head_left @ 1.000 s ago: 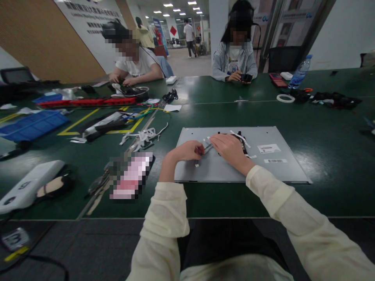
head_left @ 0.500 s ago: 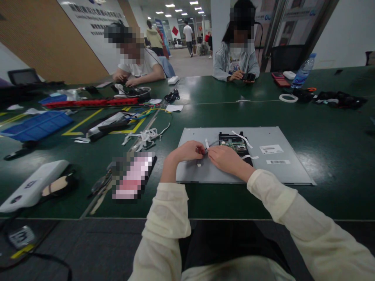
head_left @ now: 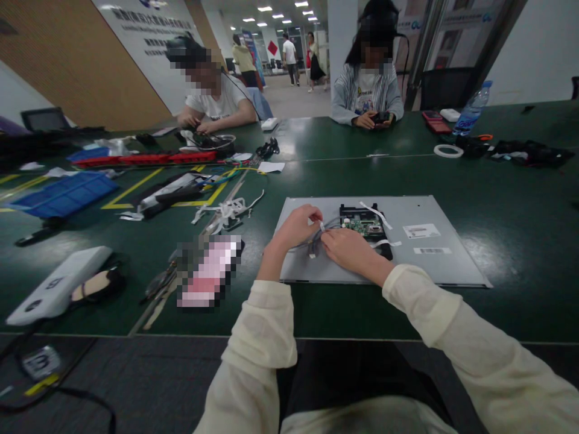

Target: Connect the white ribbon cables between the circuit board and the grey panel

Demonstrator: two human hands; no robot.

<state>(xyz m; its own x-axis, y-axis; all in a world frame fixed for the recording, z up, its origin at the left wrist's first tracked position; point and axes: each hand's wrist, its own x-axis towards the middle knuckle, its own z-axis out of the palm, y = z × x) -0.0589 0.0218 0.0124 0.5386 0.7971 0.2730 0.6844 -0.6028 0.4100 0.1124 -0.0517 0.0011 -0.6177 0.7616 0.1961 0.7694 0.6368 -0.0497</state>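
A grey metal panel [head_left: 420,253] lies flat on the green table in front of me, with a small green circuit board [head_left: 364,224] in a black recess near its middle. My left hand [head_left: 296,226] and my right hand [head_left: 346,250] meet over the panel's left part. Both pinch a thin bundle of cables [head_left: 319,236] that runs from the board, with white tape pieces on it. White tape strips [head_left: 375,214] lie across the board.
A blurred pink object [head_left: 208,271], a white device [head_left: 54,289] and loose white strips [head_left: 224,212] lie to my left. A blue tray [head_left: 63,193], a red bar [head_left: 140,158], a tape roll [head_left: 447,150] and a water bottle [head_left: 470,111] lie farther off. Two people sit across the table.
My right hand drew back from over the circuit board toward me, uncovering it. Both hands now hold the cable a little lower and nearer the panel's left edge.
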